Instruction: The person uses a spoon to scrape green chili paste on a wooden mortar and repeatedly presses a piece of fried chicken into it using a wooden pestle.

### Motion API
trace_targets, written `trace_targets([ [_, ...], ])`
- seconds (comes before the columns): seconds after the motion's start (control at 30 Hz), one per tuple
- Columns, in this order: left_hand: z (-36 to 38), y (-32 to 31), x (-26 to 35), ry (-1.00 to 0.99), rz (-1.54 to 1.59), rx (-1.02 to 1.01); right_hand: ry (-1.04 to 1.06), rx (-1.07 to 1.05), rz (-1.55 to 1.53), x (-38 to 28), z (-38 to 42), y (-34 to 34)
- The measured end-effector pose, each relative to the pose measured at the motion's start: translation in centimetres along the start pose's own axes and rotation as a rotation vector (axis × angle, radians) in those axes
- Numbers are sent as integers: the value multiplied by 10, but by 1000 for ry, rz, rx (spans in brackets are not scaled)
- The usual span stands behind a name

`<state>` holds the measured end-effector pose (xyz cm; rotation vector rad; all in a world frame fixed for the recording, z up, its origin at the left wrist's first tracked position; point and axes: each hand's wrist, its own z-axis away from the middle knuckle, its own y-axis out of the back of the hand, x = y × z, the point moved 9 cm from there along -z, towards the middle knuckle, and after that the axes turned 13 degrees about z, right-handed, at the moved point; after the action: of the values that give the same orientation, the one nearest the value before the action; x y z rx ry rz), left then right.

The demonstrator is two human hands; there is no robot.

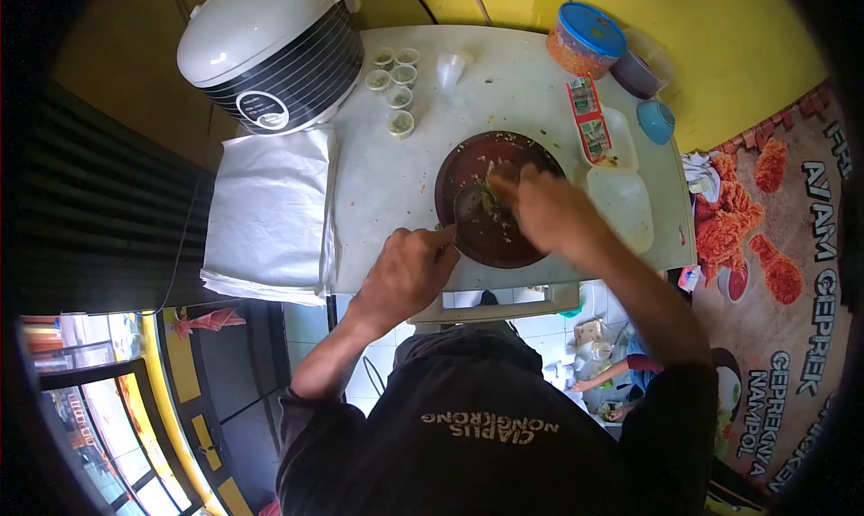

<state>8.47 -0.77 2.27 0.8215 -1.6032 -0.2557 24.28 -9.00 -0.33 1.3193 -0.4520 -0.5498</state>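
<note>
A wide dark-red mortar sits near the table's front edge, with chopped green and pale bits inside and on its rim. My right hand is closed around a brown pestle, whose end meets the bits in the mortar's middle. At the mortar's left rim my left hand is closed on the handle of a metal spoon. The spoon's bowl lies inside the mortar, left of the pestle. Right of the mortar stands an open white foam box with a red printed label on its lid.
Several small cups of green bits stand at the back left, near a rice cooker and a stack of white paper. A blue-lidded tub and a small blue bowl are at the back right. Another person's arm shows below.
</note>
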Motion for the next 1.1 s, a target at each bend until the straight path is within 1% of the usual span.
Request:
trace_targets([
  [0.07, -7, 4, -10, 152, 155, -73, 10, 67, 43, 3, 2, -21],
  [0.1, -11, 4, -12, 147, 155, -64, 16, 113, 84, 5, 1, -26],
  [0.13, -11, 2, -15, 141, 145, -58, 15, 103, 76, 4, 1, -9],
  [0.2, -12, 0, -15, 117, 128, -57, -23, -507, -107, 12, -14, 2],
  [0.23, -12, 2, -9, 55, 87, -32, -18, -605, -164, 17, -18, 0],
  [0.27, -11, 5, -4, -6, 47, -2, -18, -602, -162, 22, -13, -5],
  [0.33, -8, 6, -10, -4, 27, 11, 124, -280, -118, 21, -13, -10],
  [0.37, -6, 6, -13, 4, 11, 25, 98, -61, -122, 20, -3, -16],
  [0.4, -4, 7, -13, 13, 14, 30, 106, -67, -119, 3, 15, -27],
  [0.47, -7, 3, -21, 130, 136, -24, -162, 112, 40, -9, 34, -22],
  [0.5, -8, 0, -26, 131, 136, -25, -135, 127, 12, -11, 26, -19],
  [0.53, -6, 4, -13, -102, -1, 99, -140, 116, 8, -3, 9, -10],
  [0.57, 5, 5, 5, -330, -134, 211, -23, -17, 3, -2, -15, -5],
  [0.6, 3, 5, 8, -330, -132, 204, 99, -132, 1, -3, -32, -3],
  [0.63, -4, 7, 4, -246, -104, 166, 245, -177, 162, -9, -34, -4],
  [0.67, -8, 7, -1, -158, -75, 126, 241, -174, 157, -8, -23, -18],
  [0.7, -9, 4, -12, -116, -103, 61, 198, -64, 70, -4, -10, -30],
  [0.73, -14, 8, -10, -130, -106, 75, 158, 48, -10, 0, -1, -30],
  [0.77, -17, 8, -17, -27, -62, 52, 79, 167, -15, 9, 6, -15],
  [0.8, -14, 5, -26, 85, -20, 13, 81, 162, -19, 18, 1, 1],
  [0.83, -20, 1, -22, 23, -90, 1, 5, -201, -246, 40, -13, -6],
  [0.87, -23, -2, -24, 19, -92, 5, -71, -555, -460, 54, -12, -20],
  [0.9, -26, -9, -22, -7, -58, -27, -68, -549, -452, 68, -13, -17],
  [0.93, -28, -17, -19, -29, -23, -54, -116, -559, -513, 83, -14, -16],
  [0.97, -23, -11, 4, -183, -81, 111, -161, -568, -577, 90, -16, -18],
  [1.0, -21, -16, 2, -181, -84, 116, -155, -567, -574, 88, -18, -21],
  [1.07, -19, -31, -4, -203, -6, 77, -151, -603, -663, 81, -11, -34],
  [1.1, -18, -31, -1, -150, -18, 44, -124, -635, -678, 71, -7, -38],
])
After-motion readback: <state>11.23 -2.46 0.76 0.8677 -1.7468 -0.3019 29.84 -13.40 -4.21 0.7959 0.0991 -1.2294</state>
